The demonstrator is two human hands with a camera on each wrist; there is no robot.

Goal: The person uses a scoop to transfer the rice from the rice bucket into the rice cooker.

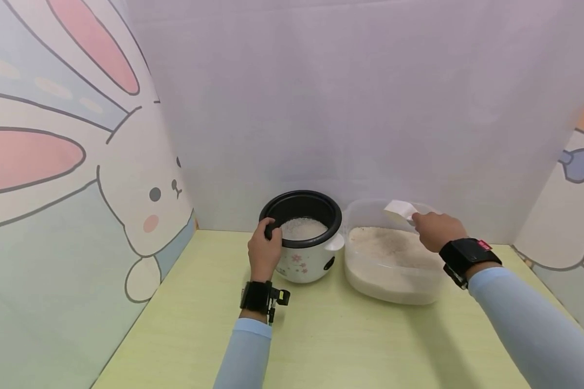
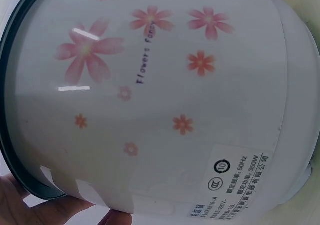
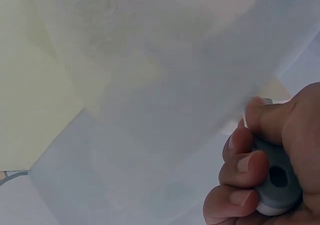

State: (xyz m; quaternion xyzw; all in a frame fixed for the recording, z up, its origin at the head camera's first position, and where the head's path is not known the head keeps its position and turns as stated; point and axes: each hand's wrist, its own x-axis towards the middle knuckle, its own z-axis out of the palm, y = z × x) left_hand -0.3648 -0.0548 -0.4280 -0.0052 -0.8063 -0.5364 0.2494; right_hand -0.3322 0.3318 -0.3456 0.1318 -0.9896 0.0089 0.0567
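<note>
A white rice cooker (image 1: 299,269) with pink flowers and a black rim stands upright on the table, rice (image 1: 303,229) lying in its dark pot. My left hand (image 1: 265,249) grips the cooker's rim at its left side; in the left wrist view, fingertips (image 2: 67,208) press against its edge. Over the clear plastic tub (image 1: 394,289) of rice, my right hand (image 1: 438,229) holds a white scoop (image 1: 400,209) by its handle. The right wrist view shows the fingers curled around the grey handle (image 3: 281,185); the scoop's bowl is mostly hidden there.
The tub stands just right of the cooker on a pale yellow table (image 1: 331,340). Behind both hangs a plain light curtain (image 1: 321,108). A rabbit-patterned panel (image 1: 141,178) borders the left side, and another printed panel (image 1: 559,216) borders the right.
</note>
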